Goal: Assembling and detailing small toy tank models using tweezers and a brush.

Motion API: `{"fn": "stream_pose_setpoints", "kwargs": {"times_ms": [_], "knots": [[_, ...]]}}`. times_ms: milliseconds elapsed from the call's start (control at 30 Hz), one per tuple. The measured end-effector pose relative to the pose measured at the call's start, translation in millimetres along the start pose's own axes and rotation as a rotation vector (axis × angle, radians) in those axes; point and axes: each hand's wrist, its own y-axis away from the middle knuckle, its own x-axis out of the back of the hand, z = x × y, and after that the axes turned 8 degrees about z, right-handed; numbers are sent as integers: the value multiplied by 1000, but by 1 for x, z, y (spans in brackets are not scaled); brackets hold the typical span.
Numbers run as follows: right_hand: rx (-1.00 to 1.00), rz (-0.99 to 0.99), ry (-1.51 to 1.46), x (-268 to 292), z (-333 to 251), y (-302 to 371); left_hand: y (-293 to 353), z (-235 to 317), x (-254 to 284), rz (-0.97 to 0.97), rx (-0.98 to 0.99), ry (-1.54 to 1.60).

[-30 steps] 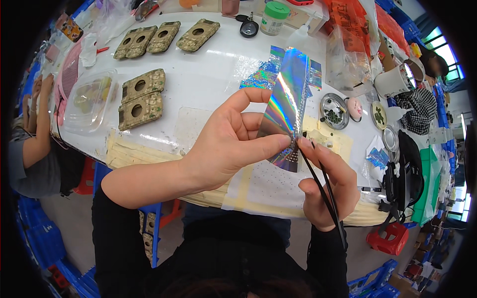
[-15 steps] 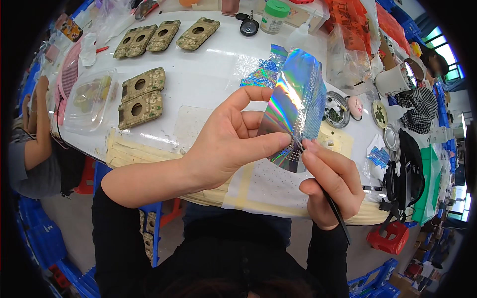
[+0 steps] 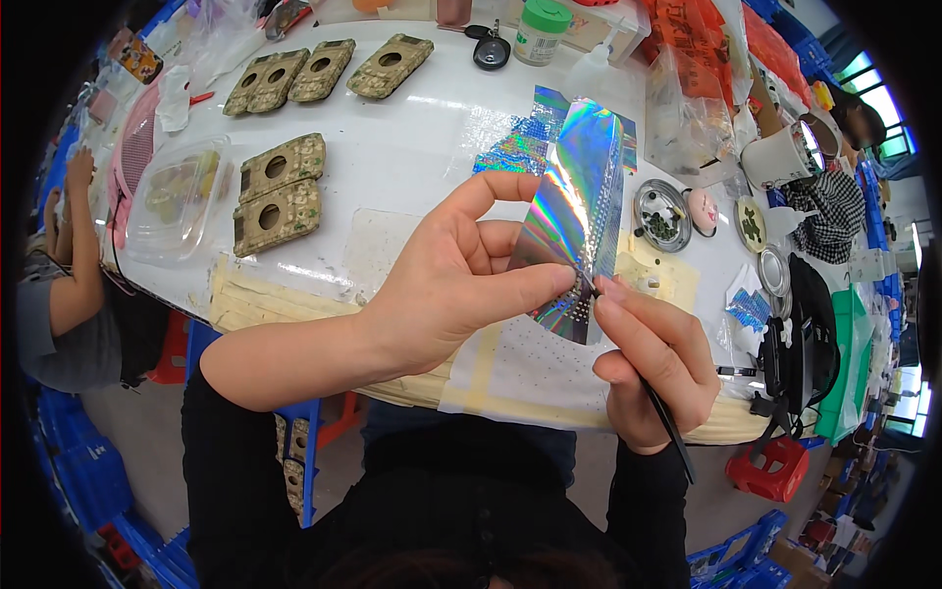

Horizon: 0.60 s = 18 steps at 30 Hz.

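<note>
My left hand (image 3: 446, 270) pinches a shiny holographic sticker sheet (image 3: 579, 187) between thumb and fingers, holding it up above the table. Rows of tiny dots run along the sheet. My right hand (image 3: 657, 358) grips black tweezers (image 3: 664, 417), whose tip meets the sheet's lower right edge beside my left thumb. Under both hands lies a white sheet sprinkled with small specks (image 3: 535, 378). More holographic sheet (image 3: 515, 147) rests on the table behind the raised one.
Camouflage-painted model hulls (image 3: 280, 187) with round holes stand on the left, several more at the back. Beside them is a clear plastic box (image 3: 177, 201). At right are a round metal dish (image 3: 662, 214) of dark green bits and a white squeeze bottle (image 3: 591, 69). A co-worker's arm (image 3: 83, 236) shows far left.
The holographic sheet has turned and looks narrower, uncovering more of the metal dish. My hands stay almost in place. The co-worker's arm at far left has shifted slightly.
</note>
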Motion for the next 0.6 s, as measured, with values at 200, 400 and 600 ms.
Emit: {"fn": "stream_pose_setpoints", "kwargs": {"times_ms": [200,400,600], "knots": [[12,4,-4,0,1,1,1,-2,5,-30,-22,-20],[-5,31,-52,3,6,3,0,-2,2,9,-15,-4],[-38,39,-76,27,8,29,0,1,5,28,-42,-57]]}}
